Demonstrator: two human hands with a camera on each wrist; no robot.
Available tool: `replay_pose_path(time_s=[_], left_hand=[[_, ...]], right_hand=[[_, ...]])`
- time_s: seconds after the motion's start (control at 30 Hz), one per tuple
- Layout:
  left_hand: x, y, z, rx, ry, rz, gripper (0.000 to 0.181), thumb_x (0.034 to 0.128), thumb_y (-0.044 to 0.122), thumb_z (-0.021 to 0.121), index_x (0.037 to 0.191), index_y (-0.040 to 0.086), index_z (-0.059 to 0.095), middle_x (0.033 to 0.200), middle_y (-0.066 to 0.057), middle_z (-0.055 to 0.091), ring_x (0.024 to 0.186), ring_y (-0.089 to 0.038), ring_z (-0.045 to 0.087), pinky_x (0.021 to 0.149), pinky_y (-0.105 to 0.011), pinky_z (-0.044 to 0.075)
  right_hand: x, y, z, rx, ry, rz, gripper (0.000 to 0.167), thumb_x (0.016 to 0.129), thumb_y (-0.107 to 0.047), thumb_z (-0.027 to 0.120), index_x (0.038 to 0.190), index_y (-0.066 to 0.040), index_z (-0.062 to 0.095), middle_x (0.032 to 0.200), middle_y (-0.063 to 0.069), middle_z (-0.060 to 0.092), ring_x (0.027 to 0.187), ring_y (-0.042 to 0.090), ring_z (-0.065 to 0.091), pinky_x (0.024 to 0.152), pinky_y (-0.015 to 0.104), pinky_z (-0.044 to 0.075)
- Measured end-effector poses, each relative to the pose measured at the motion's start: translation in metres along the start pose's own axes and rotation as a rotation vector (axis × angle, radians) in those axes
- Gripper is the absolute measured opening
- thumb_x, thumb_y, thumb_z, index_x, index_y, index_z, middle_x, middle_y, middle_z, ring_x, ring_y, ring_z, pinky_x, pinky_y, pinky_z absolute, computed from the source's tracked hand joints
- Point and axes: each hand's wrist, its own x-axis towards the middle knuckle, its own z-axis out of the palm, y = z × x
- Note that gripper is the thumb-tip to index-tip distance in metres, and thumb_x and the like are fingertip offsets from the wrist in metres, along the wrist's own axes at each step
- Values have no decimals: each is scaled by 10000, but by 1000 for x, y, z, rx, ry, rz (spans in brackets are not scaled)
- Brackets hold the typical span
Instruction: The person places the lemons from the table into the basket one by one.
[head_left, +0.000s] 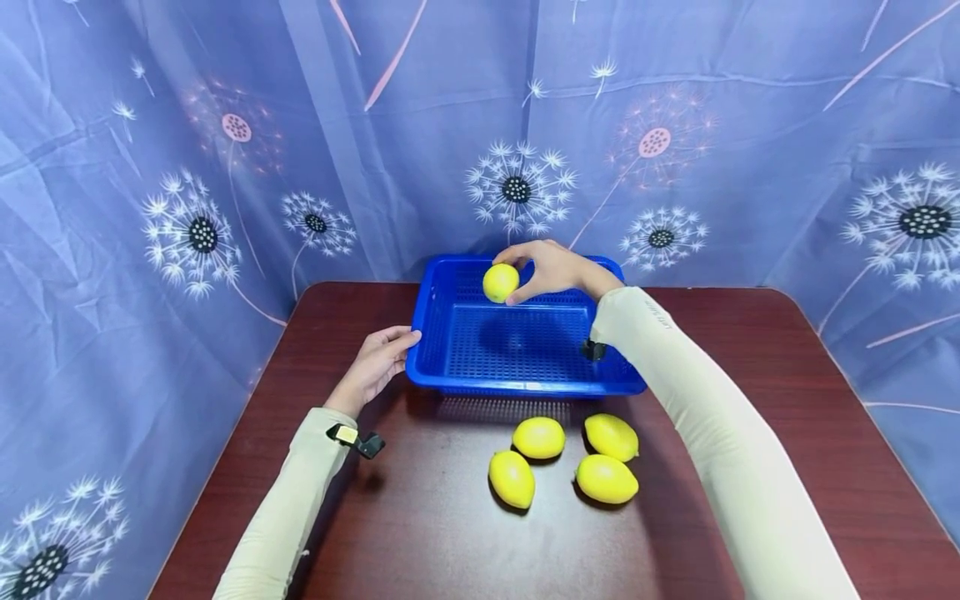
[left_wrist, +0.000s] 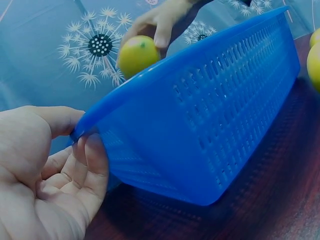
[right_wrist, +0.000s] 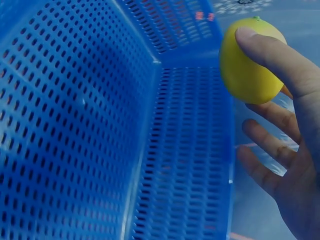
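A blue perforated plastic basket (head_left: 517, 387) stands at the back of the table, with nothing lying inside it. At its left end my left hand (head_left: 378, 362) pinches the rim, thumb on top and fingers beneath, as the left wrist view shows closely. Over the basket's far side my right hand (head_left: 551, 268) holds a yellow lemon (head_left: 500, 283) between thumb and fingers. That lemon (right_wrist: 252, 62) is above the rim in the right wrist view, the other fingers spread apart from it. Several more lemons (head_left: 539, 438) lie on the table in front of the basket.
The dark reddish-brown wooden table (head_left: 420, 517) reaches back to a blue curtain (head_left: 420, 167) printed with dandelions, which also hangs at both sides. A black wrist mount (head_left: 360, 440) sits on the left sleeve, another (head_left: 593, 349) under the right cuff.
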Motion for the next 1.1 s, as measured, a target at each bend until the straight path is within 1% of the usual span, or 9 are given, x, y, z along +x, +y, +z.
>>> replay_pose_path(time_s=[0.07,0.2,0.43,0.53,0.63,0.77,0.9,1.0,1.1], left_hand=[[0,0,1,2,-5,9,370,1030,163,635,1299,-73,542,924,6,709,781,-107,685,723,-243,590],[0,-1,2,2,-12,18,398,1032,150,628,1321,-104,527,916,10,708,772,-101,681,716,-239,586],[2,0,2,9,-8,15,417,1032,160,631,1333,-107,525,931,0,712,796,-116,696,736,-250,593],[2,1,2,5,-5,18,424,1031,157,632,1339,-112,521,930,-6,713,797,-120,697,736,-253,594],[2,1,4,2,-5,13,411,1030,151,630,1334,-106,524,922,0,715,796,-116,696,735,-249,592],[1,1,4,-5,-1,9,385,1029,135,626,1321,-97,530,916,5,719,797,-113,698,734,-248,591],[0,1,3,-1,11,12,396,1029,128,623,1330,-109,524,914,1,716,789,-112,696,730,-246,592],[-1,0,2,6,16,11,400,1031,131,621,1334,-111,522,912,3,713,784,-110,691,728,-245,592],[-1,-1,2,0,19,9,361,1028,128,626,1306,-87,545,909,3,712,781,-112,689,725,-248,591]], right_hand=[[7,2,7,-6,-19,4,693,788,-414,890,1397,-234,612,1346,-5,655,1172,216,600,1016,475,490],[18,5,19,-27,-65,6,701,798,-387,884,1412,-197,605,1360,5,649,1154,231,600,992,462,503],[31,5,33,-25,-135,16,707,814,-360,877,1429,-164,589,1374,22,629,1134,242,597,985,436,506],[36,5,37,-33,-150,21,705,809,-353,880,1422,-154,593,1359,35,632,1139,264,597,991,440,496],[39,6,42,-58,-158,37,700,802,-351,885,1413,-158,601,1351,40,631,1137,255,597,998,432,494],[43,5,50,-96,-157,68,705,801,-349,890,1417,-166,600,1392,48,613,1155,223,591,1017,416,493],[49,1,57,-117,-158,76,708,799,-344,891,1418,-162,600,1424,62,603,1166,232,587,1022,426,488],[52,-2,62,-136,-174,81,706,803,-352,887,1420,-170,599,1418,66,604,1175,241,580,1022,427,488],[56,-3,67,-170,-195,87,709,810,-362,880,1431,-181,590,1415,78,598,1209,254,564,1038,435,479]])
